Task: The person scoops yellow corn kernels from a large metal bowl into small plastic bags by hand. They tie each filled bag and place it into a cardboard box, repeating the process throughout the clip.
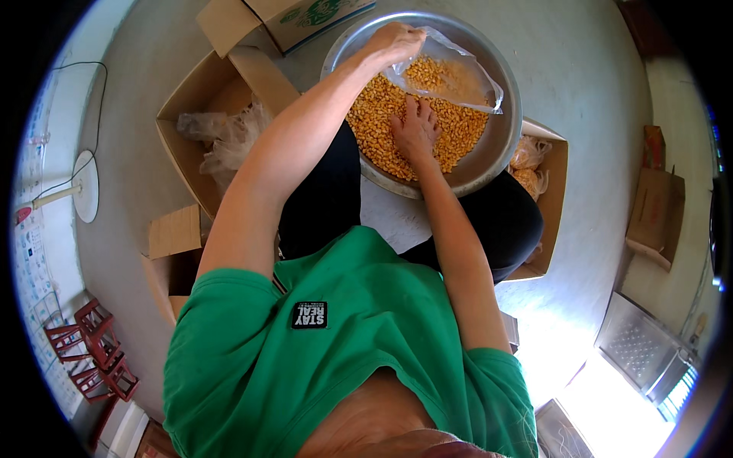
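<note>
A wide metal basin (507,134) before me holds a broad heap of yellow-orange corn kernels (378,129). My left hand (398,43) pinches the edge of a clear plastic bag (452,74) over the far part of the basin. The bag hangs to the right across the heap; kernels show at it, but whether they are inside or beneath it I cannot tell. Nearer to me, my right hand (417,133) rests on the kernels with its fingers spread, below the bag's lower edge and holding nothing.
Left of the basin, an uncovered cardboard box (183,143) contains crumpled clear plastic bags (229,137). To the right, another cardboard box (552,212) holds filled bags of kernels (525,166). A printed carton (309,23) stands beyond. Red stools (103,349) are at the far left.
</note>
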A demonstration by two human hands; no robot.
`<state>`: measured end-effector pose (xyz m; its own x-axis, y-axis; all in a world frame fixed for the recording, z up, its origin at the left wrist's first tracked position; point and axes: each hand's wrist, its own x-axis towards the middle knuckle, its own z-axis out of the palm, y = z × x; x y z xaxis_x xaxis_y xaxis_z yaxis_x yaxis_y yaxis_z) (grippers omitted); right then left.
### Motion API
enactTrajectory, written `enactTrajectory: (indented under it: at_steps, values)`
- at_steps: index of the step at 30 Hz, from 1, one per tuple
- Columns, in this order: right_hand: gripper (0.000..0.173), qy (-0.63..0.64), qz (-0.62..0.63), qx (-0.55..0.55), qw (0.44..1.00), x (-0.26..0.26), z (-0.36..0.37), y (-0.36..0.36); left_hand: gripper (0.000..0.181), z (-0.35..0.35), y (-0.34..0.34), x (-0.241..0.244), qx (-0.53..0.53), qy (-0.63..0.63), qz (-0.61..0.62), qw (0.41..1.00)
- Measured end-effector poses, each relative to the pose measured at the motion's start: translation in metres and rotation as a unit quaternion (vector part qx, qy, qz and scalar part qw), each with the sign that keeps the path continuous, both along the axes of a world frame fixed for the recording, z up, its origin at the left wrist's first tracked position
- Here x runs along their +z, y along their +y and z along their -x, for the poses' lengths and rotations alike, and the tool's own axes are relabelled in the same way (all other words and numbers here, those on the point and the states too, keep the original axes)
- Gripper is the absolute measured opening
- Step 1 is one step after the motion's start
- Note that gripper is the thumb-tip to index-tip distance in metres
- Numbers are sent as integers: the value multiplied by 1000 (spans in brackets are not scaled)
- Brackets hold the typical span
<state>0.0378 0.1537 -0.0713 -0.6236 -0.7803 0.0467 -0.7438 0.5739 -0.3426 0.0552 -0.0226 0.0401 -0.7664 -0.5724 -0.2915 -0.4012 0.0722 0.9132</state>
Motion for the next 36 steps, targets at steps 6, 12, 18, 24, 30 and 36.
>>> enactTrajectory:
  at_steps: [6,12,18,24,30,36]
  values:
    - [50,-2,3,54,999,7,-10,1,49,1,-3,-1,43,-61,94,993]
    - [37,-6,20,112,993,17,-21,4,57,1,-7,-15,35,-1,73,997]
    - [27,-26,16,139,990,16,-20,6,53,-5,-1,6,36,-29,101,994]
    - [25,-52,11,95,994,9,-21,3,53,1,-18,-14,22,-45,112,992]
    - [28,-81,43,59,994,3,-13,3,58,6,-14,-23,16,-48,84,995]
    - [29,-150,121,4,981,-7,2,5,44,10,-14,-24,47,-50,96,993]
